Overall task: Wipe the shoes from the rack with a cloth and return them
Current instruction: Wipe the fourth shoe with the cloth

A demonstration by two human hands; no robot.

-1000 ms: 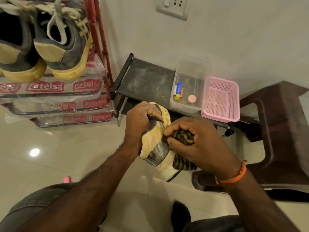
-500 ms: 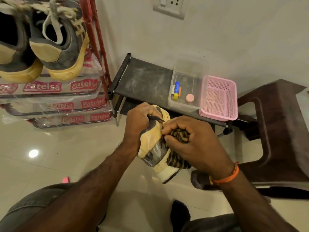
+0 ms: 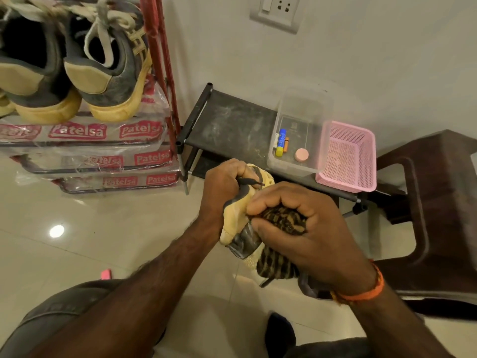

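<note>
1. Nearest the camera, the person's knees in grey trousers (image 3: 59,313) frame the bottom edge, above a glossy tiled floor (image 3: 64,254) on which a small pink scrap (image 3: 106,274) lies.
2. The right hand (image 3: 304,228), with an orange band (image 3: 366,293) at the wrist, is clenched round a bunched striped dark-and-tan cloth (image 3: 281,220) and presses it against the side of the shoe.
3. The left hand (image 3: 222,192) grips the shoe (image 3: 240,228), a yellow and grey sneaker, from its far side, fingers curled over the upper; a black lace tip (image 3: 247,182) sticks out beside those fingers.
4. The shoe is held in the air between the two hands, above the floor and in front of the low shelf.
5. To the right stands a dark brown plastic stool (image 3: 438,202).
6. Behind the hands, a low black shelf (image 3: 232,125) carries a clear plastic tub (image 3: 299,130) holding a blue and yellow tube (image 3: 280,142) and a round peach disc (image 3: 301,155); a pink mesh basket (image 3: 348,156) sits just beside the tub.
7. To the far left, the red-framed shoe rack (image 3: 160,73), its tiers wrapped in printed plastic, bears a pair of grey and yellow sneakers (image 3: 108,73) on top, heels towards the camera.
8. Farthest off, a white wall socket (image 3: 277,9) is set in the wall.
</note>
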